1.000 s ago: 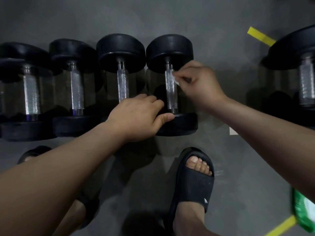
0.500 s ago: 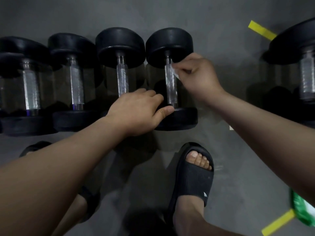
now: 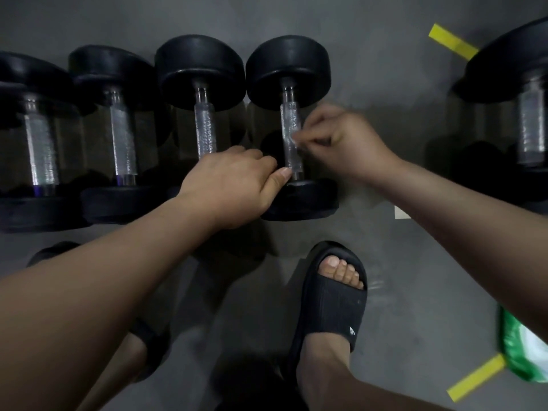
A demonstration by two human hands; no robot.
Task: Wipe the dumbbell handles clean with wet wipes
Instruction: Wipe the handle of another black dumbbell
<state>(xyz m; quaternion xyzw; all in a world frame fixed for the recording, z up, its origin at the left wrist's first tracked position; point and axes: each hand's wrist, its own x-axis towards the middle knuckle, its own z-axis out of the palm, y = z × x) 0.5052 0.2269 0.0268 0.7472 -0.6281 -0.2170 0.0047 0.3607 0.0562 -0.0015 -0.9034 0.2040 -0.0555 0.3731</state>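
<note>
- Right hand (image 3: 341,146) is pinching the wipe (image 3: 294,141), sliding it from the top of the handle (image 3: 290,120) to its middle.
- Left hand (image 3: 231,185) is still gripping the near weight (image 3: 305,201); the lower half is waiting.

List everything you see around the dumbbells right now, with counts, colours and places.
Black-headed dumbbells with knurled metal handles: five, black and silver; four in a row on the floor, one apart at the right edge.
Small white wet wipe: one, white; on the fourth dumbbell's handle.
Green wet-wipe pack: one, green and white; floor, lower right edge.
Yellow tape strips: two, yellow; floor, upper and lower right.
Pale scrap: one, whitish; floor by the right forearm.
Black slide sandals: two, black; on the feet.
Left hand: rests over the third dumbbell's near end, thumb at the fourth handle's base.
Right hand: fingers pinch the wipe.
</note>
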